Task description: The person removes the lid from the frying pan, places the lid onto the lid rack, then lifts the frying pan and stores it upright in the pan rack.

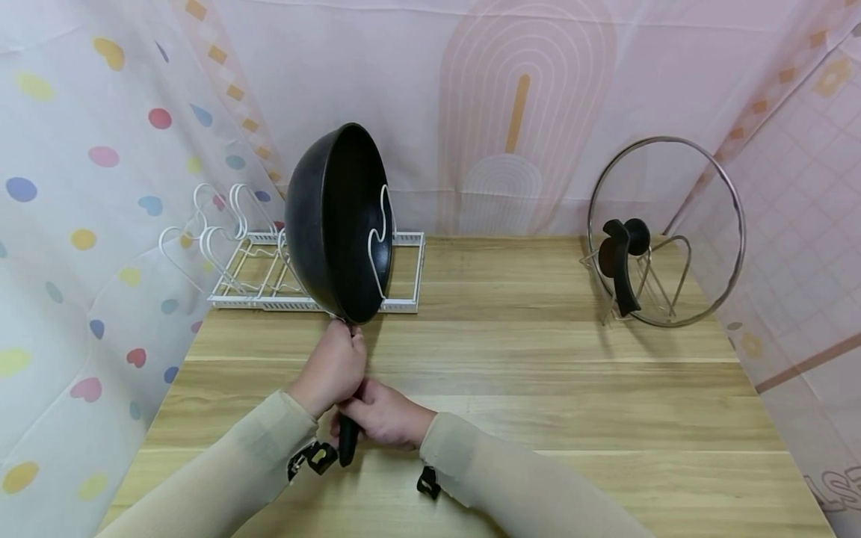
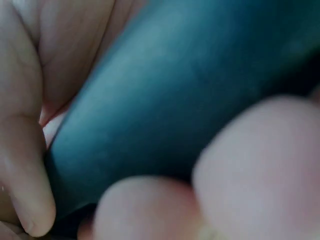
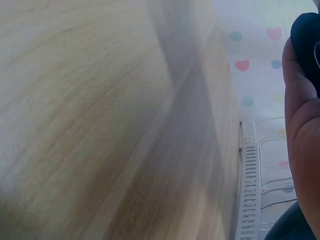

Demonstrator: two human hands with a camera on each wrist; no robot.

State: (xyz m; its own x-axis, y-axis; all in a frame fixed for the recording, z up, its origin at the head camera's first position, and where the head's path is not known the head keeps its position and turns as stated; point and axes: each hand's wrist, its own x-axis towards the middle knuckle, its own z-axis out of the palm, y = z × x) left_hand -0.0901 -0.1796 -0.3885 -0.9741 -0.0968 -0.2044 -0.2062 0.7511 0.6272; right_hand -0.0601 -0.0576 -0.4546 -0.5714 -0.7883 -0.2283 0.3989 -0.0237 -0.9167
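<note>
A black wok stands on its edge in the white wire rack, its hollow side facing right. Below it, the wok's dark handle points toward the near side of the table. My left hand grips the handle close to the pan. Nearer the handle's end, my right hand holds it too, with the tip sticking out below. In the left wrist view, fingers and a thumb lie around the handle, blurred. The right wrist view catches the right hand at the edge against the handle end.
Several white wire dividers rise from the rack's left part. At the far right, a glass lid with a metal rim and black knob stands upright in a small wire stand. Patterned curtains hang behind and beside the wooden table.
</note>
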